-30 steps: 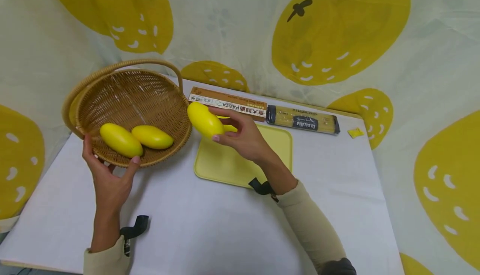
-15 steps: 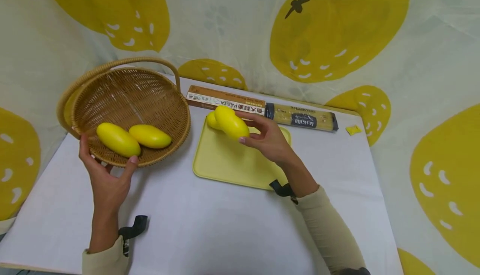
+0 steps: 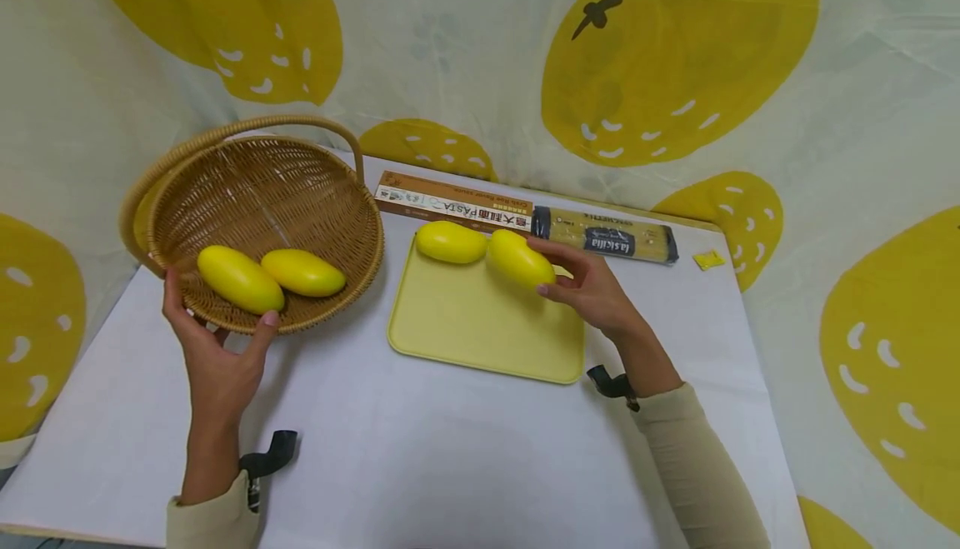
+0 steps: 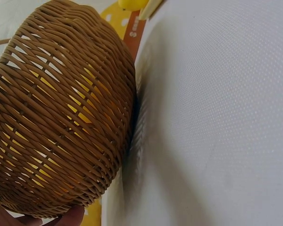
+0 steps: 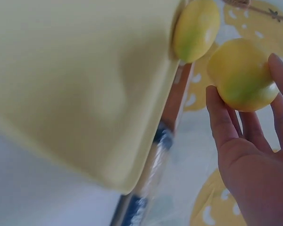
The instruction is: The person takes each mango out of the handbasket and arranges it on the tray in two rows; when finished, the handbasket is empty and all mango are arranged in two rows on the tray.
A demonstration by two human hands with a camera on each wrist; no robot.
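My right hand (image 3: 592,286) holds a yellow mango (image 3: 520,258) between thumb and fingers, over the right part of the pale yellow tray (image 3: 480,332). In the right wrist view the held mango (image 5: 243,75) shows a greenish end. Another mango (image 3: 451,242) lies at the tray's back left corner. My left hand (image 3: 221,366) grips the near rim of a brown wicker basket (image 3: 262,191), thumb over the edge; the basket leans with its mouth toward me. Inside it lie two mangoes, one longer (image 3: 240,280) and one beside it (image 3: 303,272). The left wrist view shows the woven outside (image 4: 66,108).
Behind the tray lies a brown and white pasta box (image 3: 453,203), with a bag of spaghetti (image 3: 604,234) to its right. A small yellow packet (image 3: 708,261) is near the right table edge. A patterned curtain (image 3: 465,49) hangs behind the white table (image 3: 420,449).
My right hand has carried the mango rightward from beside the basket to over the tray's right side, uncovering the mango on the tray. My left hand keeps its grip on the basket.
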